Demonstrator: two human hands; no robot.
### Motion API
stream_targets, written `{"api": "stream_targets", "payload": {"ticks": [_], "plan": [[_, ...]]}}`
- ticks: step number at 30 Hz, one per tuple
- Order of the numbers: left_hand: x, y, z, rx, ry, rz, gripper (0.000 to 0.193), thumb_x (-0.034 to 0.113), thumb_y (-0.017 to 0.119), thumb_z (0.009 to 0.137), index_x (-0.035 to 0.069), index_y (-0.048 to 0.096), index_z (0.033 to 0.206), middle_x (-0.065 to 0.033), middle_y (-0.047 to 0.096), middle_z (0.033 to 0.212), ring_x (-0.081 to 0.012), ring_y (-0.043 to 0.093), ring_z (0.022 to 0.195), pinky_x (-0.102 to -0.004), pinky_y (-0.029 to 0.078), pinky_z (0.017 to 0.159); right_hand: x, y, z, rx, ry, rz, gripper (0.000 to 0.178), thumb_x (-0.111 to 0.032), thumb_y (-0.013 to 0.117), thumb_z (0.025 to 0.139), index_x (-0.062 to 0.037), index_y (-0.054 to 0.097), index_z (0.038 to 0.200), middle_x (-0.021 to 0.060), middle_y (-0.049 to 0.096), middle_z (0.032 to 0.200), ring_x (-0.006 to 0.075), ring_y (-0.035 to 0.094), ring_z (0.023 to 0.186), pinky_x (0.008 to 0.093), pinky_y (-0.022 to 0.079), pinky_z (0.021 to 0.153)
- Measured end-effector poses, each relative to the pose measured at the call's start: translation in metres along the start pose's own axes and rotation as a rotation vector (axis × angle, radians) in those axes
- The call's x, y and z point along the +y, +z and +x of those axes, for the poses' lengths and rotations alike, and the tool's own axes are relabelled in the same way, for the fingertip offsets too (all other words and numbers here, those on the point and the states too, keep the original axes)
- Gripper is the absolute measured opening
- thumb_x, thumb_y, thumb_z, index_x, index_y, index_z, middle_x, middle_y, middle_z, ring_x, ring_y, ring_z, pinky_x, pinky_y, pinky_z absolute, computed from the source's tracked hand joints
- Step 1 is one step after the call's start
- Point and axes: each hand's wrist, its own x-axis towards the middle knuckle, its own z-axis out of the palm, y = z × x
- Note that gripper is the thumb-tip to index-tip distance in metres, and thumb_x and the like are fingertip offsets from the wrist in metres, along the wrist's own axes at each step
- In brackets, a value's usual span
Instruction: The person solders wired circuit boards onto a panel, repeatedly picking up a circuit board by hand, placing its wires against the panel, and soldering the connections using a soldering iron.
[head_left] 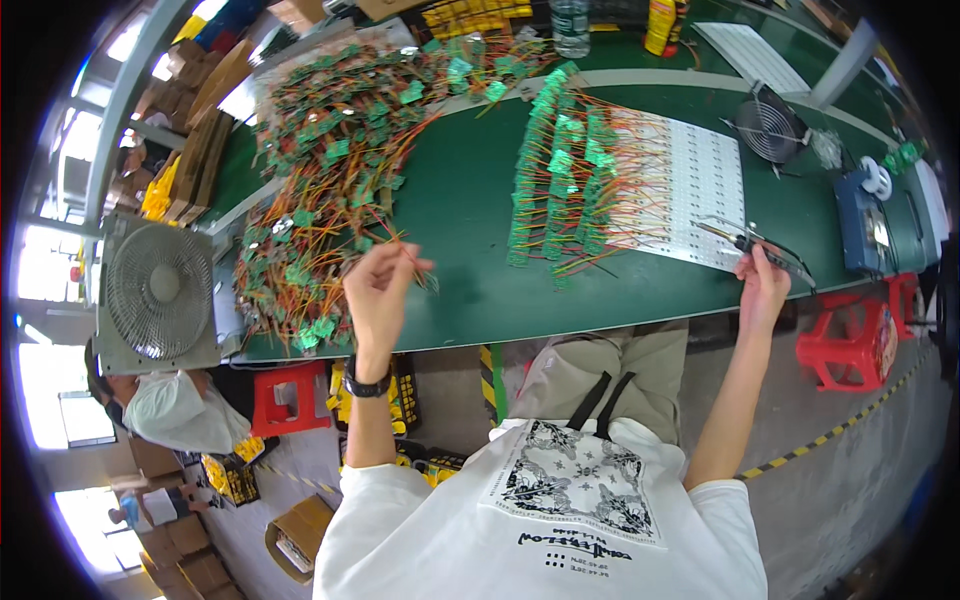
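My left hand (378, 290) is raised at the right edge of a big pile of small green circuit boards with red and yellow wires (330, 150). Its fingers are pinched on thin red wires, with more thin strands showing just beside the fingertips. My right hand (764, 285) grips a slim dark-handled soldering iron (742, 242), its thin tip pointing left over the lower right corner of a white perforated panel (705, 180). Wires run from that panel leftward to rows of green circuit boards (560, 170) laid side by side on the green table (460, 220).
A blue bench unit (862, 222) with a white spool stands at the right, near a round black fan (772, 125). A large grey fan (158, 290) is at the left end. Behind are a clear bottle (571, 28) and another white panel (752, 56). Red stools (850, 345) stand below.
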Motion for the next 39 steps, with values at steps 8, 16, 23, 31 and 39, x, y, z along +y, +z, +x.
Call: {"api": "stream_targets", "payload": {"ticks": [8,16,23,31,39], "plan": [[0.012,0.165,-0.022,-0.510,0.255,-0.202,0.022,0.008,0.059,0.097,-0.004,0.068,0.113,-0.0113,0.075,0.094,-0.0128,0.069,0.078,-0.0256,0.053,0.066,0.002,0.005,0.005,0.009,0.049,0.067,0.020,-0.009,0.066,0.091,0.0028,0.063,0.107,0.0067,0.066,0.076,0.0143,0.061,0.062,0.0259,0.046,0.059],[0.010,0.229,0.000,-0.458,0.664,0.450,0.011,0.016,0.065,0.088,0.006,0.070,0.088,-0.0083,0.066,0.077,-0.0300,0.064,0.065,-0.0358,0.049,0.053,-0.009,0.006,0.010,-0.110,0.067,-0.122,0.020,-0.008,0.067,0.090,0.0042,0.064,0.105,0.0101,0.067,0.079,0.0162,0.064,0.065,0.0266,0.050,0.061],[-0.008,0.236,0.001,-0.342,0.668,0.420,0.006,0.013,0.070,0.084,0.008,0.071,0.087,-0.0049,0.066,0.081,-0.0262,0.064,0.063,-0.0347,0.048,0.051,-0.004,-0.002,0.018,-0.224,0.025,-0.152,0.022,-0.006,0.066,0.088,0.0068,0.061,0.106,0.0127,0.067,0.078,0.0189,0.065,0.064,0.0286,0.050,0.059],[-0.009,0.240,0.007,-0.321,0.592,0.350,0.006,0.009,0.072,0.082,0.007,0.070,0.087,-0.0056,0.065,0.079,-0.0267,0.063,0.063,-0.0341,0.048,0.052,-0.004,-0.004,0.020,-0.281,0.092,-0.181,0.022,-0.003,0.066,0.087,0.0093,0.060,0.104,0.0137,0.066,0.077,0.0206,0.066,0.063,0.0296,0.051,0.058],[-0.012,0.241,0.008,-0.322,0.594,0.341,0.006,0.007,0.072,0.082,0.005,0.070,0.087,-0.0061,0.064,0.078,-0.0247,0.061,0.056,-0.0333,0.047,0.050,-0.004,-0.003,0.020,-0.304,0.097,-0.206,0.021,-0.002,0.067,0.087,0.0093,0.061,0.104,0.0134,0.067,0.078,0.0200,0.066,0.065,0.0294,0.052,0.058]]}}
